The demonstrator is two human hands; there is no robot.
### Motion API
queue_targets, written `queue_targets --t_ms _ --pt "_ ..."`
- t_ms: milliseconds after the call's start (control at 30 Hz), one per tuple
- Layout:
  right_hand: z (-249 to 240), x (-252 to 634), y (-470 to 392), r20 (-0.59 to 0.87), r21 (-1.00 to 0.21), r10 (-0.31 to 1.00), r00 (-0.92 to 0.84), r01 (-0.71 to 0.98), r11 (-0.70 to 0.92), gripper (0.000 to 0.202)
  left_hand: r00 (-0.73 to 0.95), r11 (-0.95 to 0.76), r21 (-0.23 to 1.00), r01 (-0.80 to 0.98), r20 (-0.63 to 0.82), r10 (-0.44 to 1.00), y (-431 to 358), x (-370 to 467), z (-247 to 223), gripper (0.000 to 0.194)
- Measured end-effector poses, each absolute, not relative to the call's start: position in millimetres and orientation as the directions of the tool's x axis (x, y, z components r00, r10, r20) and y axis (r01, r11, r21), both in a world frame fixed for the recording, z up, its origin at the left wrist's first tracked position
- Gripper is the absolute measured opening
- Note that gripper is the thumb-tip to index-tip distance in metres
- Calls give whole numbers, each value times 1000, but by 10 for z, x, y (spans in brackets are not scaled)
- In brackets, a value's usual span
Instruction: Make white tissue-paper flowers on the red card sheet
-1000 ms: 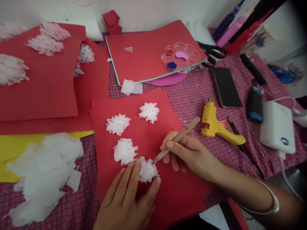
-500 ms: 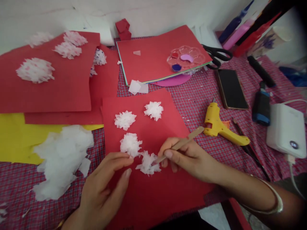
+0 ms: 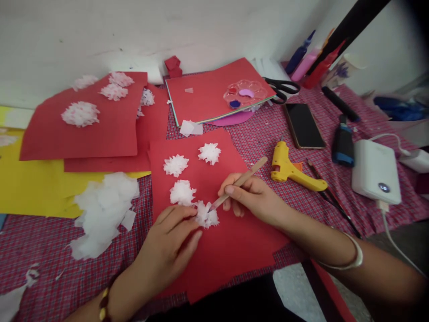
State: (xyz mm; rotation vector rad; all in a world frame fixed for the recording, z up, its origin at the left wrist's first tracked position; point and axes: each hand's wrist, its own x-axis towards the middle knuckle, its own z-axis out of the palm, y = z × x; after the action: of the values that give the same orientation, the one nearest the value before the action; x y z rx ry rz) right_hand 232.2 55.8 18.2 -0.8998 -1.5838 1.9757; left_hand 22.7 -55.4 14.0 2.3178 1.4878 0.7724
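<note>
My right hand point(image 3: 250, 197) is closed around a flat wooden craft stick point(image 3: 253, 171), slanted with its lower tip in the middle of a ruffled white paper puff point(image 3: 205, 218). The tip looks darker, though I cannot make out why. My left hand point(image 3: 172, 239) lies beside that puff, its fingertips at the puff's left edge and its thumb held apart. Beneath them is a red paper sheet point(image 3: 234, 250). Further up the sheet are more white puffs: one just above point(image 3: 182, 192), one at upper left point(image 3: 176, 165) and one at upper right point(image 3: 209, 153).
Loose white paper squares point(image 3: 102, 214) are heaped at left, near yellow paper point(image 3: 33, 192) and red sheets point(image 3: 100, 138) bearing puffs. Behind lie a paint palette point(image 3: 256, 91) and scissors point(image 3: 284, 88). At right are a yellow glue gun point(image 3: 295, 172), phone point(image 3: 303, 125) and white power bank point(image 3: 375, 170).
The view has shifted, so most of the table appears moved. The stick's tip stays at the same puff, and my left fingertips now reach closer over its left edge.
</note>
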Motion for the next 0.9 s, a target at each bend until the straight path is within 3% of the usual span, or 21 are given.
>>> queue_targets --t_ms 200,400,533,667,900 --pt "206 2292 506 -90 -995 656 -749 38 -94 21 247 -395 527 753 330 911 -518 234 133 6" --pt "211 2270 476 -19 -994 661 -750 88 72 23 297 -420 445 791 320 900 -514 266 61 28" --pt "234 2270 450 -35 -997 679 -733 75 30 20 345 -482 375 792 376 860 -550 270 77 32" --pt "219 2258 434 -41 -998 608 -793 60 11 19 454 -590 277 759 424 783 -587 274 86 25" --pt "108 2199 469 -60 -998 638 -768 56 -27 18 230 -390 388 835 398 888 -526 278 93 19"
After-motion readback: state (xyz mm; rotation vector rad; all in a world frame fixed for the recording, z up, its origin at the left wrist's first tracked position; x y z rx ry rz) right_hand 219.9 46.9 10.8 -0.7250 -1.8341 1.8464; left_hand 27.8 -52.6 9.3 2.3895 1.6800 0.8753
